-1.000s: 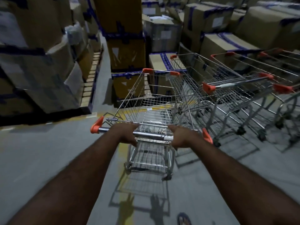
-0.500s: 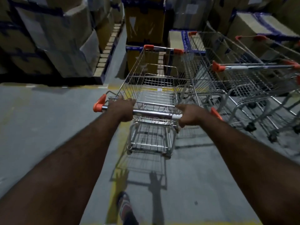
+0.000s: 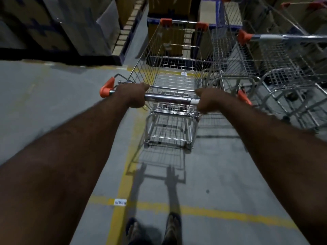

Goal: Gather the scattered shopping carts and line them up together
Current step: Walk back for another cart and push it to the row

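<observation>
A wire shopping cart (image 3: 174,76) with orange corner caps stands straight ahead of me on the grey floor. My left hand (image 3: 131,95) grips the left part of its metal handle bar (image 3: 170,99). My right hand (image 3: 208,99) grips the right part of the same bar. Both arms are stretched out. Just to the right stands a second cart (image 3: 261,55) of the same kind, side by side with mine and nearly touching it. Part of a third cart (image 3: 304,18) shows at the top right.
Stacked cardboard boxes (image 3: 53,23) on pallets fill the left side, and more boxes (image 3: 168,32) stand right beyond the cart's front. Yellow lines (image 3: 212,212) cross the floor. My feet (image 3: 154,228) show at the bottom edge.
The cart in my hands has rolled forward alongside the row on the right and closer to the boxes ahead. My view has tipped further down. Both hands kept their grip.
</observation>
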Motion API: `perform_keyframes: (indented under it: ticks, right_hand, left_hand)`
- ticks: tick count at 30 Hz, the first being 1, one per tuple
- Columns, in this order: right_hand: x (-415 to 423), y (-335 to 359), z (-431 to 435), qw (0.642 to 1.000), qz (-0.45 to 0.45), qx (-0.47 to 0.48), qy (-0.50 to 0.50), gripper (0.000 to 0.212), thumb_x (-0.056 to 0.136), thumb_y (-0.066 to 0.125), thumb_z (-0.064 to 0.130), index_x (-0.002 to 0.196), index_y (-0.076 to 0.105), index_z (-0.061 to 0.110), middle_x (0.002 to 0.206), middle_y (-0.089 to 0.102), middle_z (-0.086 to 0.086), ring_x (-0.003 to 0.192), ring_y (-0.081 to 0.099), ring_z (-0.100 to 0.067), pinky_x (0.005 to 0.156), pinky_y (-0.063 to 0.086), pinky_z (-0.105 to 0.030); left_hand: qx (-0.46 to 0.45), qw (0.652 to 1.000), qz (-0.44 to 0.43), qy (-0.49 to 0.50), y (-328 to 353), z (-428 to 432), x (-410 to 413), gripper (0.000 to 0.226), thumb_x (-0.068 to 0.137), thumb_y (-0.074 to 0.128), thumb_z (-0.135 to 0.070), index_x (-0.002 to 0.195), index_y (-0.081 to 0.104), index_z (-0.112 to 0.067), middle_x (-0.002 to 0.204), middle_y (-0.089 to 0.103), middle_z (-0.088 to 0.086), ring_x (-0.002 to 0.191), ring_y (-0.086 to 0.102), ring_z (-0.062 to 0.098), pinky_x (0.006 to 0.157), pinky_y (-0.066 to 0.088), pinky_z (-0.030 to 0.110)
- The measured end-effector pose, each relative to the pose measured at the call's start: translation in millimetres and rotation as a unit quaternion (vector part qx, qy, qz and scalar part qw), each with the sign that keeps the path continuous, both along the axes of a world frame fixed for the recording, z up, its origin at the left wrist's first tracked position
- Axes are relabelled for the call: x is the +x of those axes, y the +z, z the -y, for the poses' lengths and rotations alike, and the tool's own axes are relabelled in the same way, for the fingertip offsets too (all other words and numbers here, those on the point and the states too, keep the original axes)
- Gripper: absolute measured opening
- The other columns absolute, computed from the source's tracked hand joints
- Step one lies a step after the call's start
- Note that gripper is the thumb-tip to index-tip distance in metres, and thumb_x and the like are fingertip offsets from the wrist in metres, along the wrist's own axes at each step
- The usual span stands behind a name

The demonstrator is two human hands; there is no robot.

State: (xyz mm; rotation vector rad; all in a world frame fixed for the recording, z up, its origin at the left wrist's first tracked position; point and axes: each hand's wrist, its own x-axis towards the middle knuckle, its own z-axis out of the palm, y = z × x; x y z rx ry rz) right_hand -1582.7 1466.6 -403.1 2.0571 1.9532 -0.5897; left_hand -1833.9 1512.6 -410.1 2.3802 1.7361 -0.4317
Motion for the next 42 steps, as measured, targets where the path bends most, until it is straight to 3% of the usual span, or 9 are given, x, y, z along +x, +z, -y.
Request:
perform_keyframes:
  ticks: [3, 10, 16, 19, 22, 25, 29, 32, 42]
  right_hand:
    - [0, 1, 19, 1.000, -0.003, 0.006, 0.003, 0.062, 0.080, 0.066, 0.010, 0.140, 0.049, 0.008, 0.133, 0.059, -0.018, 0.117, 0.058, -0.034, 0.090, 0.050, -0.035]
    - [-7, 2, 73, 1.000, 0.015, 0.006, -0.011, 0.074, 0.081, 0.065, 0.005, 0.150, 0.041, 0.009, 0.147, 0.050, -0.019, 0.129, 0.052, -0.036, 0.097, 0.046, -0.035]
    - [-27, 1, 133, 0.999, -0.010, -0.001, -0.045, 0.089, 0.081, 0.064, -0.001, 0.159, 0.026, 0.017, 0.156, 0.040, -0.017, 0.136, 0.046, -0.034, 0.101, 0.044, -0.037]
    - [-42, 0, 165, 0.999, -0.012, 0.010, -0.049, 0.091, 0.080, 0.063, 0.002, 0.160, 0.024, 0.024, 0.159, 0.038, -0.013, 0.139, 0.044, -0.032, 0.106, 0.044, -0.039]
    - [-61, 2, 194, 0.999, -0.021, 0.011, -0.048, 0.092, 0.078, 0.063, 0.005, 0.159, 0.026, 0.026, 0.160, 0.037, -0.009, 0.141, 0.043, -0.031, 0.110, 0.043, -0.041]
    - [-81, 3, 221, 0.998, -0.030, 0.008, -0.047, 0.096, 0.073, 0.065, 0.004, 0.159, 0.029, 0.026, 0.160, 0.038, -0.011, 0.141, 0.042, -0.032, 0.107, 0.044, -0.038]
    - [-106, 2, 250, 0.998, -0.032, 0.004, -0.045, 0.098, 0.071, 0.067, 0.006, 0.159, 0.029, 0.028, 0.155, 0.044, -0.013, 0.135, 0.049, -0.032, 0.097, 0.046, -0.033]
    - [-119, 0, 266, 0.999, -0.031, 0.004, -0.040, 0.100, 0.069, 0.069, 0.009, 0.158, 0.029, 0.031, 0.157, 0.043, -0.009, 0.137, 0.047, -0.030, 0.100, 0.044, -0.034]
    - [-128, 2, 306, 0.999, -0.025, -0.010, -0.031, 0.104, 0.063, 0.074, 0.016, 0.156, 0.031, 0.034, 0.157, 0.044, -0.006, 0.138, 0.046, -0.031, 0.106, 0.045, -0.041]
  left_hand:
    - [-0.004, 1.000, 0.006, 0.003, 2, 18, 2, 0.069, 0.092, 0.056, -0.008, 0.154, 0.031, -0.024, 0.149, 0.048, 0.011, 0.134, 0.048, 0.032, 0.107, 0.043, 0.049]
    - [-0.021, 0.999, 0.040, -0.002, 0, 67, -6, 0.075, 0.089, 0.061, -0.007, 0.156, 0.029, -0.023, 0.145, 0.052, 0.015, 0.130, 0.050, 0.033, 0.102, 0.043, 0.043]
    - [-0.088, 0.995, 0.054, -0.008, 1, 114, -35, 0.096, 0.085, 0.076, -0.032, 0.159, 0.017, -0.023, 0.159, 0.036, 0.010, 0.140, 0.041, 0.032, 0.113, 0.034, 0.042]
    - [-0.119, 0.988, 0.099, -0.005, 4, 147, -54, 0.097, 0.085, 0.076, -0.042, 0.159, 0.017, -0.021, 0.158, 0.037, 0.010, 0.119, 0.058, 0.027, 0.101, 0.042, 0.036]
    - [-0.107, 0.991, 0.080, -0.025, 4, 183, -78, 0.106, 0.079, 0.061, -0.075, 0.160, 0.014, -0.026, 0.165, 0.021, 0.005, 0.146, 0.033, 0.030, 0.118, 0.027, 0.044]
    - [-0.086, 0.994, 0.068, -0.026, 1, 213, -102, 0.116, 0.067, 0.040, -0.095, 0.159, 0.014, -0.030, 0.166, 0.016, 0.006, 0.151, 0.021, 0.032, 0.121, 0.019, 0.053]
    - [-0.070, 0.994, 0.079, -0.033, 0, 244, -134, 0.124, 0.058, 0.022, -0.104, 0.158, 0.021, -0.030, 0.165, 0.021, 0.006, 0.151, 0.019, 0.033, 0.120, 0.018, 0.056]
    - [-0.078, 0.993, 0.090, -0.010, -1, 259, -157, 0.128, 0.055, 0.020, -0.106, 0.158, 0.023, -0.030, 0.165, 0.022, 0.003, 0.153, 0.012, 0.032, 0.120, 0.015, 0.058]
    - [-0.046, 0.997, 0.056, -0.012, -7, 306, -167, 0.132, 0.053, 0.010, -0.108, 0.157, 0.027, -0.030, 0.165, 0.021, -0.002, 0.152, 0.018, 0.030, 0.119, 0.017, 0.059]
